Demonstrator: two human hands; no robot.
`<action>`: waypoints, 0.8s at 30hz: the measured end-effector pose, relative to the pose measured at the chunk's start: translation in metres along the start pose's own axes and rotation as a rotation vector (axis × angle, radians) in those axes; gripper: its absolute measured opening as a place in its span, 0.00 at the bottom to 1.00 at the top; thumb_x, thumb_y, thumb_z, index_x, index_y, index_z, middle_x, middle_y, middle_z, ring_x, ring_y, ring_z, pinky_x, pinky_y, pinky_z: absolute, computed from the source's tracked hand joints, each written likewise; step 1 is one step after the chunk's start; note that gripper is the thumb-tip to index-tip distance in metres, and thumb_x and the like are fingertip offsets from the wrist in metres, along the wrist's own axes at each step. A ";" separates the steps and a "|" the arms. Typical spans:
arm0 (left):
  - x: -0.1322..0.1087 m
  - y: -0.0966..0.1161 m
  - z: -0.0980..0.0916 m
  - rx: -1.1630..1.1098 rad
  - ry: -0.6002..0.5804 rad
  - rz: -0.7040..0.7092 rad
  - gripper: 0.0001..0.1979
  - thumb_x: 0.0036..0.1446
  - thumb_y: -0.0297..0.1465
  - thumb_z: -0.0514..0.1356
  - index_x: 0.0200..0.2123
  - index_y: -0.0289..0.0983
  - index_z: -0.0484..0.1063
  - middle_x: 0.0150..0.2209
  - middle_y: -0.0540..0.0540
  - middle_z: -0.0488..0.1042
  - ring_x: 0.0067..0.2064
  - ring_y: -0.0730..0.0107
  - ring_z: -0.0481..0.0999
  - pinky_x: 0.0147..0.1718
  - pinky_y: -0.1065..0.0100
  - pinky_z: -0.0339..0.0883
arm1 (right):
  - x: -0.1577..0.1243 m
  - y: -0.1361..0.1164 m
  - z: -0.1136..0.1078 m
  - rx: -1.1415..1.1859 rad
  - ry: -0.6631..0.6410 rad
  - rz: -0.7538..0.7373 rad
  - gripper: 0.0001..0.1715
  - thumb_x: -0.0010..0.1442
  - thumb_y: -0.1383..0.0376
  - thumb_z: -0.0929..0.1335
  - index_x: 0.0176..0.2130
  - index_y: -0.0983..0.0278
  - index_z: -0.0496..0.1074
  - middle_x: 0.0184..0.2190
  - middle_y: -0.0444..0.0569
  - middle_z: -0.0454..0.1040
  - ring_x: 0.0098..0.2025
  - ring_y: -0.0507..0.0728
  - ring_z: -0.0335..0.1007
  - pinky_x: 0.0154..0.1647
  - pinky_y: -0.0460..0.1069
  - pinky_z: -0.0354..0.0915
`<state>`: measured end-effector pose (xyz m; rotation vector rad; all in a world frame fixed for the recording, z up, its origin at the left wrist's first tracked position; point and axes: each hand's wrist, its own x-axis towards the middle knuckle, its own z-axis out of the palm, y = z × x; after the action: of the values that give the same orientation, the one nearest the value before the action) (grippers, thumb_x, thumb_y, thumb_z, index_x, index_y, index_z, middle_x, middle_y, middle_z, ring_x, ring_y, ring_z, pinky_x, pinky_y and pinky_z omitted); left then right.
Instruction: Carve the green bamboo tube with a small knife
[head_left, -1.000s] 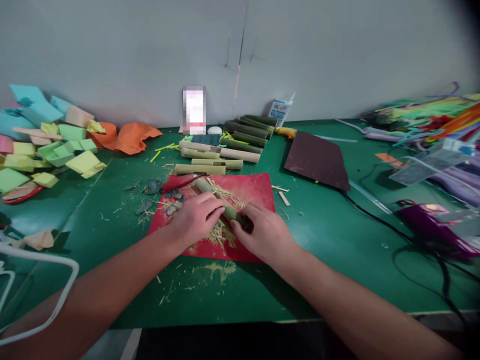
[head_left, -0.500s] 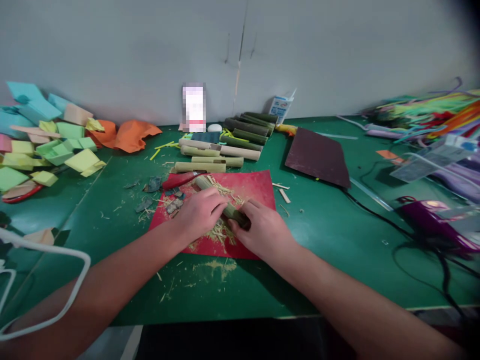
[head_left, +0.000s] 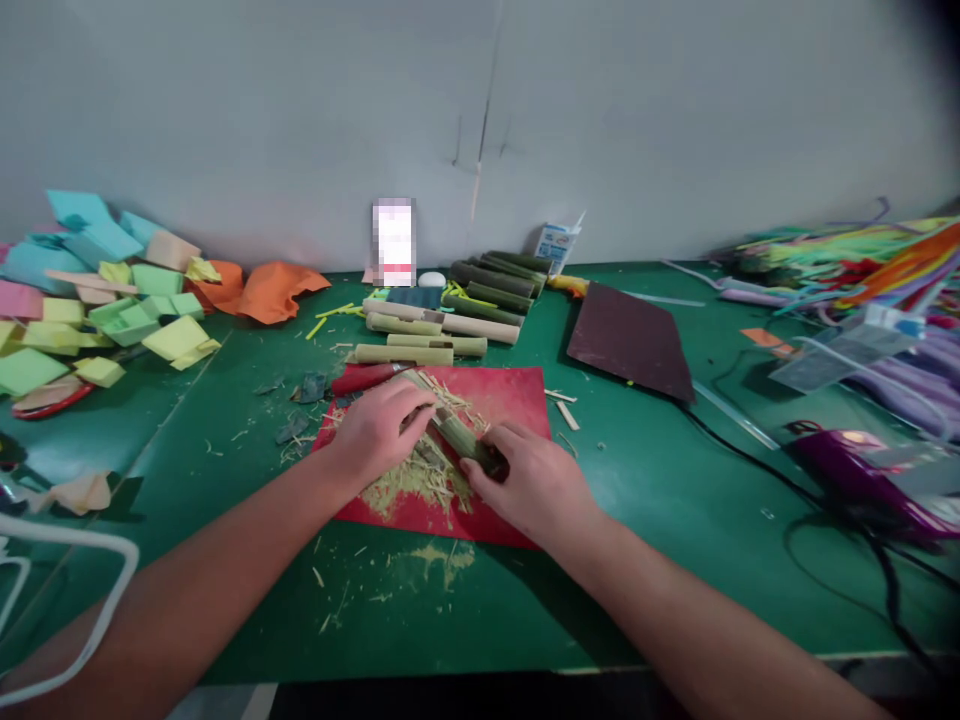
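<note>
Grey wall (head_left: 262, 120) at far side, green table (head_left: 675, 540) in front. Far right: heap of coloured strips (head_left: 825, 262). Far left: heap of folded paper pieces (head_left: 174, 338), blue, green, yellow, pink. Red sheet (head_left: 517, 395) mid-table, under the work. Dark brown board (head_left: 630, 340) to its far right, apart from it. Orange paper (head_left: 274, 292) far left, beside the folded heap. Purple machine (head_left: 847, 465) at right, black cord (head_left: 757, 465) near it. White frame (head_left: 124, 550) near left, crossing in front of the left forearm.

Right hand (head_left: 536, 475) over right part of sheet, fingers closed around near end of the bamboo tube (head_left: 457, 432). Left hand (head_left: 382, 420) at tube's far part, fingers bent and close together; can't tell if they grip tube or something small. Tube sits above the red sheet, slanting from far left to near right, left fingers covering part of it.

More bamboo pieces (head_left: 405, 354) in rows just beyond the sheet, nearest ones close to its far edge. Blurred-out screen (head_left: 394, 240) against wall, white-and-blue box (head_left: 556, 245) to its right. Red-handled tool (head_left: 367, 377) at sheet's far left edge, just beyond left hand. White round thing (head_left: 431, 279) by the screen. Shavings (head_left: 420, 490) litter the sheet around the tube; dust (head_left: 446, 562) on the table, near side.
</note>
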<state>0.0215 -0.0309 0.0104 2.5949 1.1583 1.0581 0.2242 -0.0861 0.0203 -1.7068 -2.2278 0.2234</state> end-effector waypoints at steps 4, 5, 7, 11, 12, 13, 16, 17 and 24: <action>-0.003 -0.009 -0.009 0.019 0.028 -0.005 0.08 0.58 0.29 0.56 0.41 0.36 0.70 0.38 0.44 0.75 0.39 0.68 0.74 0.39 0.65 0.69 | 0.001 0.001 -0.005 0.035 -0.005 0.002 0.14 0.55 0.53 0.65 0.33 0.61 0.71 0.29 0.44 0.71 0.27 0.53 0.65 0.23 0.47 0.52; -0.003 -0.010 -0.011 0.021 0.024 0.009 0.08 0.58 0.30 0.57 0.41 0.36 0.70 0.39 0.43 0.75 0.41 0.67 0.74 0.40 0.65 0.69 | 0.001 0.001 -0.006 0.056 -0.007 0.000 0.14 0.55 0.53 0.65 0.34 0.61 0.71 0.29 0.45 0.71 0.28 0.53 0.66 0.24 0.47 0.53; -0.002 -0.012 -0.015 0.033 0.012 0.032 0.09 0.56 0.32 0.58 0.41 0.36 0.70 0.42 0.42 0.74 0.44 0.65 0.73 0.42 0.63 0.69 | 0.002 0.002 -0.008 0.098 0.001 0.002 0.14 0.55 0.54 0.65 0.34 0.61 0.71 0.30 0.45 0.72 0.29 0.53 0.66 0.25 0.47 0.55; 0.011 -0.027 -0.024 0.064 0.034 -0.026 0.08 0.57 0.33 0.57 0.38 0.36 0.71 0.41 0.43 0.74 0.42 0.66 0.73 0.42 0.65 0.68 | 0.004 0.006 -0.010 0.180 0.025 -0.002 0.13 0.56 0.54 0.64 0.34 0.61 0.71 0.29 0.45 0.72 0.28 0.52 0.66 0.25 0.47 0.56; 0.018 -0.034 -0.027 0.071 0.042 -0.068 0.08 0.57 0.33 0.56 0.37 0.36 0.71 0.39 0.43 0.74 0.40 0.67 0.74 0.40 0.66 0.68 | 0.005 0.007 -0.010 0.205 0.024 -0.012 0.13 0.56 0.55 0.64 0.34 0.61 0.71 0.29 0.45 0.72 0.28 0.52 0.65 0.26 0.47 0.56; 0.027 -0.043 -0.029 0.083 0.047 -0.118 0.08 0.57 0.33 0.56 0.37 0.36 0.71 0.37 0.44 0.75 0.38 0.68 0.74 0.39 0.68 0.68 | 0.006 0.009 -0.010 0.229 0.023 -0.021 0.13 0.56 0.55 0.64 0.34 0.61 0.71 0.29 0.45 0.72 0.28 0.52 0.65 0.26 0.46 0.56; 0.065 -0.069 -0.030 0.191 -0.001 -0.294 0.10 0.55 0.34 0.56 0.37 0.35 0.72 0.36 0.45 0.76 0.38 0.68 0.74 0.39 0.70 0.66 | 0.007 0.011 -0.007 0.278 0.024 -0.026 0.13 0.56 0.55 0.64 0.34 0.61 0.70 0.28 0.45 0.72 0.27 0.52 0.64 0.26 0.46 0.56; 0.079 -0.076 -0.028 0.255 -0.058 -0.369 0.10 0.55 0.34 0.55 0.37 0.36 0.73 0.38 0.45 0.76 0.39 0.68 0.74 0.41 0.70 0.66 | 0.008 0.012 -0.006 0.289 0.025 -0.025 0.13 0.57 0.55 0.64 0.34 0.61 0.70 0.28 0.45 0.71 0.27 0.52 0.64 0.26 0.46 0.56; 0.174 -0.106 0.026 0.371 -0.262 -0.487 0.16 0.45 0.37 0.62 0.37 0.35 0.75 0.40 0.38 0.76 0.42 0.56 0.75 0.40 0.64 0.66 | 0.007 0.011 -0.005 0.328 0.038 -0.056 0.09 0.57 0.59 0.64 0.34 0.61 0.68 0.27 0.44 0.69 0.28 0.52 0.63 0.28 0.47 0.56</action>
<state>0.0537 0.1683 0.0492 2.3804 1.9167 0.4229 0.2345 -0.0765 0.0220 -1.4594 -2.0723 0.5077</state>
